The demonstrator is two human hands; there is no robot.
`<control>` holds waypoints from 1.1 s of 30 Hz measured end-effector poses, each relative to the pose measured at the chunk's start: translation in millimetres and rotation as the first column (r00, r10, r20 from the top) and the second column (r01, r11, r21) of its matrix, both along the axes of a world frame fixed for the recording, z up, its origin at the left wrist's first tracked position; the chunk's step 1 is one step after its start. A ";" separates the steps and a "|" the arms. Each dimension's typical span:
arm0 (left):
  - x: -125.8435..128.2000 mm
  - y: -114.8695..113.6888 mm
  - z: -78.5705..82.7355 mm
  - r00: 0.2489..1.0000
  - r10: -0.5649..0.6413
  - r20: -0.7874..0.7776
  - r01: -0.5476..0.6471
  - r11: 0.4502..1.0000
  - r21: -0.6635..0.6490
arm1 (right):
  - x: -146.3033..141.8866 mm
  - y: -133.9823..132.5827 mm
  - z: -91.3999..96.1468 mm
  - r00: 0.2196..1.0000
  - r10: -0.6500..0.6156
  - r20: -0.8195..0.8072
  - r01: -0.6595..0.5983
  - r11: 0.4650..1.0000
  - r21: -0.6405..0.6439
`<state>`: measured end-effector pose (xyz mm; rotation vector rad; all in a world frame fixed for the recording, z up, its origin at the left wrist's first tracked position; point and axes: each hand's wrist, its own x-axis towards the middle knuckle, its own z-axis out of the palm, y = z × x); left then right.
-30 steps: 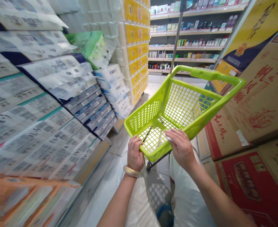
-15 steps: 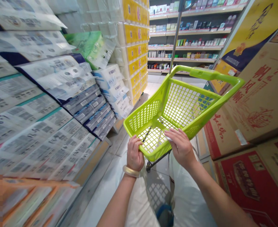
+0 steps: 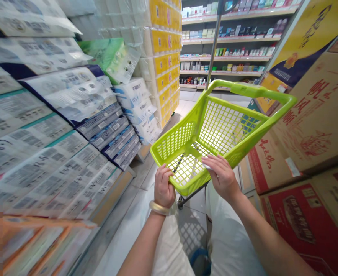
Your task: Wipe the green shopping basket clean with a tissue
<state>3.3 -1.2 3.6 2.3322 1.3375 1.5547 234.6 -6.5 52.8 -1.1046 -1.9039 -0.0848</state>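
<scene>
shop aisle: wrapped toilet-paper packs (image 3: pixel 56 103) stacked high on the left, printed cardboard cartons (image 3: pixel 315 115) on the right, goods shelves (image 3: pixel 226 46) at the far end. lime-green plastic shopping basket (image 3: pixel 223 126) in front of the body, between both hands, dark caster (image 3: pixel 180 203) below it. left hand (image 3: pixel 164 188) curled closed round the near rim. right hand (image 3: pixel 222 178) partly open, fingers laid over the rim; firmness of grip unclear. small white scrap (image 3: pixel 206 165) at its fingertips, too small to identify. pale bangle (image 3: pixel 159 208) on left wrist.

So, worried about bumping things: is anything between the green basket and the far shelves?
Yes: a thin metal pole stands beyond the far left corner of the green basket, in front of the far shelves. Otherwise only floor shows between them.
</scene>
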 end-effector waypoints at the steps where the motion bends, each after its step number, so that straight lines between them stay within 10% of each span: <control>1: 0.2 0.1 -0.1 1.000 0.001 0.002 -0.001 1.000 0.002 | 3.1 2.4 0.5 0.999 -0.040 -0.020 0.040 0.999 0.006; 9: 0.3 -0.4 -0.7 1.000 0.011 0.004 -0.011 1.000 -0.013 | -18.2 -18.1 1.1 0.975 0.195 0.106 -0.188 0.979 -0.076; 16: -0.1 -0.5 -0.4 1.000 0.013 -0.002 -0.013 1.000 -0.022 | 18.3 7.1 2.1 0.997 -0.080 0.008 0.080 0.997 -0.003; 24: 0.4 -0.4 -0.1 1.000 0.015 -0.004 -0.015 1.000 -0.013 | -9.3 -13.5 1.8 0.980 0.161 0.119 -0.157 0.987 -0.038; 33: 2.3 -4.7 9.3 1.000 0.014 0.017 -0.012 0.996 -0.084 | 12.5 0.4 0.1 0.997 -0.079 0.013 0.079 0.997 0.007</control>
